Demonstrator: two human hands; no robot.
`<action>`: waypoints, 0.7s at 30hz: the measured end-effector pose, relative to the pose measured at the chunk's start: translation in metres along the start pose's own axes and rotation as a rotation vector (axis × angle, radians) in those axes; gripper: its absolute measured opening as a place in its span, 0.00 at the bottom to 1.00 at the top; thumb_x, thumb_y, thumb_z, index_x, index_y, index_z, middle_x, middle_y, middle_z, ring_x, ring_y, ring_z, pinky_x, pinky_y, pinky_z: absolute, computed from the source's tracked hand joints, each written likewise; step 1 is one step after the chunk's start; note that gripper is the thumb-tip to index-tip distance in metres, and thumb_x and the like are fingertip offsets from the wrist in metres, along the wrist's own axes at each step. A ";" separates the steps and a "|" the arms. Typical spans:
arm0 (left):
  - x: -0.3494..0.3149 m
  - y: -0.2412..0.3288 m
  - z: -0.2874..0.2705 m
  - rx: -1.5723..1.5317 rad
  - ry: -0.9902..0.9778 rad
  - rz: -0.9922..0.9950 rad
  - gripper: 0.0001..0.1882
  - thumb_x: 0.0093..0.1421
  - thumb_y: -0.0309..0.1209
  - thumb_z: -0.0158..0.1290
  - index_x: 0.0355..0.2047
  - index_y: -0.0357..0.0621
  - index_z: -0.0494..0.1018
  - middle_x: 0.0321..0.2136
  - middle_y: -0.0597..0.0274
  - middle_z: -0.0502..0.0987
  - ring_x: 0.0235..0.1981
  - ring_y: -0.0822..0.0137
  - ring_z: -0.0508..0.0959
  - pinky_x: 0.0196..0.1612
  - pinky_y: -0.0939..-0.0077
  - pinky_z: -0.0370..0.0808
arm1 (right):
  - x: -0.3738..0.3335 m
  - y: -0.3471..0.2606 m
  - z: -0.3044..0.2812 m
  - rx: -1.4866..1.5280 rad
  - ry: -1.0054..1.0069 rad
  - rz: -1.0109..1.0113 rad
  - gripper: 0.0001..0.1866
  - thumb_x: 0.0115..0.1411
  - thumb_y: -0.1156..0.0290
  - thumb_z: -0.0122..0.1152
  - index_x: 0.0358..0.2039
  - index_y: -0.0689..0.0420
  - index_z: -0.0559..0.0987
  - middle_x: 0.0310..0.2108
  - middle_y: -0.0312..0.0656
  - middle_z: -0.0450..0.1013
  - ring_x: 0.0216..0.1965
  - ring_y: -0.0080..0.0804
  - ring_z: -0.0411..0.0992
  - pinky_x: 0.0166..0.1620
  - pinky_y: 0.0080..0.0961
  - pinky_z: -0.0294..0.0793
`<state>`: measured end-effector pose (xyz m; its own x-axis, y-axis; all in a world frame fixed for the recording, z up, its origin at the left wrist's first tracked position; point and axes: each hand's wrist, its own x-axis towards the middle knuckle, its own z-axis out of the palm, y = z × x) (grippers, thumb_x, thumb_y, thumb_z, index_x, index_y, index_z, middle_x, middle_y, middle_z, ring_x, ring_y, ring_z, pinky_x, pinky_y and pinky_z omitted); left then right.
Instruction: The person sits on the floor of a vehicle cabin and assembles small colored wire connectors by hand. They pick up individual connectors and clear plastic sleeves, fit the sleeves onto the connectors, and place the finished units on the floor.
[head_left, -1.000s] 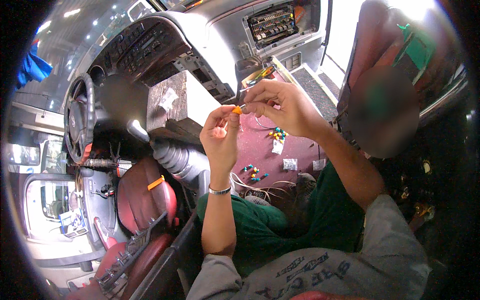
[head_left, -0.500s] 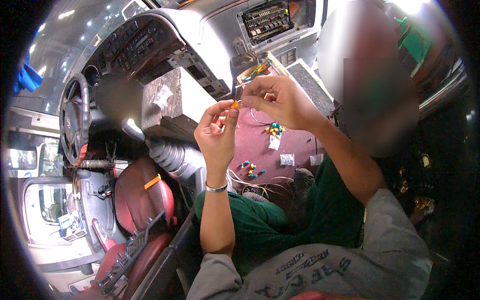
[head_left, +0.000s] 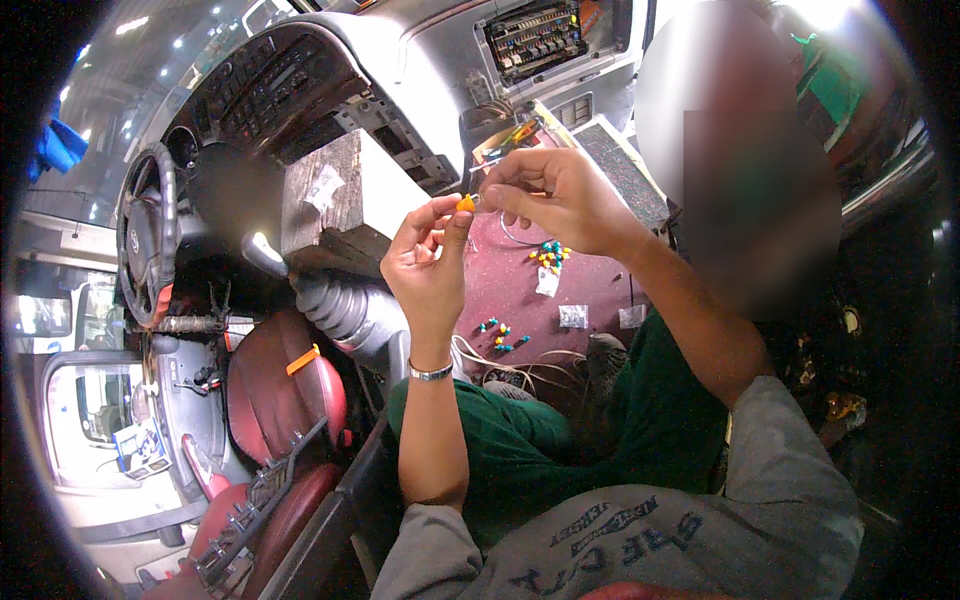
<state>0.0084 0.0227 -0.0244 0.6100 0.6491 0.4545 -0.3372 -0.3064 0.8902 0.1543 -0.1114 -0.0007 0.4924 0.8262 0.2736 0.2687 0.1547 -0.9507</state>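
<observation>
My left hand, a metal-banded watch on its wrist, pinches a small orange-yellow plastic piece between thumb and forefinger. Close against it, my right hand has its thumb and forefinger pressed together on something small and pale, too tiny to name. Below the hands, on the dark red floor panel, lies a heap of small yellow and teal pieces. Several similar loose pieces are scattered nearer to me. Small clear plastic bags lie beside them.
A rough wooden block with a clear bag on top stands left of my hands, near the gear lever boot. The steering wheel is far left. An uncovered fuse panel and a tool box are ahead. Pale cables cross the floor.
Both hands stay together and shift only slightly. The orange-yellow piece has turned a little in my left fingers and shows more fully now.
</observation>
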 end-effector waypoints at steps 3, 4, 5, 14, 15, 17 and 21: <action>0.000 -0.003 0.000 -0.010 0.005 0.002 0.14 0.64 0.25 0.66 0.46 0.31 0.80 0.36 0.62 0.83 0.35 0.79 0.80 0.40 0.88 0.77 | 0.000 0.000 0.000 -0.017 0.002 0.031 0.11 0.71 0.70 0.63 0.46 0.66 0.80 0.38 0.38 0.82 0.38 0.17 0.77 0.41 0.18 0.77; 0.000 -0.003 0.001 -0.020 0.006 0.004 0.14 0.63 0.25 0.67 0.46 0.31 0.80 0.36 0.62 0.83 0.35 0.80 0.80 0.40 0.88 0.77 | 0.000 0.001 0.000 -0.035 -0.007 0.044 0.12 0.71 0.69 0.62 0.46 0.66 0.80 0.37 0.38 0.82 0.37 0.16 0.77 0.40 0.18 0.77; 0.000 -0.003 0.002 -0.017 0.011 -0.001 0.14 0.63 0.25 0.67 0.46 0.31 0.80 0.36 0.62 0.83 0.35 0.80 0.80 0.40 0.88 0.77 | 0.000 0.002 -0.001 -0.053 -0.015 0.057 0.12 0.72 0.68 0.62 0.46 0.65 0.80 0.37 0.37 0.82 0.36 0.16 0.76 0.39 0.17 0.76; 0.000 -0.005 0.002 -0.006 0.005 -0.013 0.13 0.64 0.24 0.66 0.46 0.30 0.80 0.36 0.62 0.83 0.34 0.79 0.80 0.39 0.87 0.78 | -0.001 0.004 0.000 -0.053 -0.014 0.026 0.12 0.72 0.67 0.62 0.45 0.64 0.81 0.36 0.36 0.81 0.36 0.16 0.76 0.40 0.18 0.75; 0.001 -0.005 0.002 0.026 0.000 -0.007 0.13 0.64 0.24 0.65 0.46 0.30 0.80 0.36 0.61 0.84 0.34 0.78 0.80 0.39 0.86 0.78 | -0.002 0.001 0.000 -0.067 -0.007 0.000 0.12 0.71 0.67 0.62 0.45 0.64 0.81 0.36 0.37 0.81 0.37 0.17 0.76 0.40 0.18 0.75; 0.001 -0.006 -0.001 0.086 0.000 0.015 0.13 0.64 0.24 0.65 0.47 0.30 0.80 0.37 0.60 0.84 0.34 0.78 0.81 0.39 0.85 0.78 | -0.003 -0.007 0.001 -0.146 -0.002 -0.004 0.11 0.71 0.68 0.62 0.44 0.65 0.81 0.36 0.37 0.81 0.37 0.17 0.76 0.41 0.18 0.75; 0.000 -0.008 -0.001 0.155 -0.016 0.066 0.15 0.65 0.24 0.65 0.50 0.31 0.80 0.39 0.57 0.85 0.35 0.76 0.82 0.39 0.84 0.79 | -0.004 -0.009 0.000 -0.198 0.028 0.004 0.11 0.70 0.69 0.63 0.44 0.64 0.82 0.36 0.37 0.81 0.37 0.16 0.76 0.41 0.18 0.74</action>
<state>0.0105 0.0260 -0.0314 0.6020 0.6130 0.5118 -0.2634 -0.4526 0.8519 0.1496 -0.1161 0.0063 0.5158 0.8109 0.2763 0.4228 0.0395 -0.9054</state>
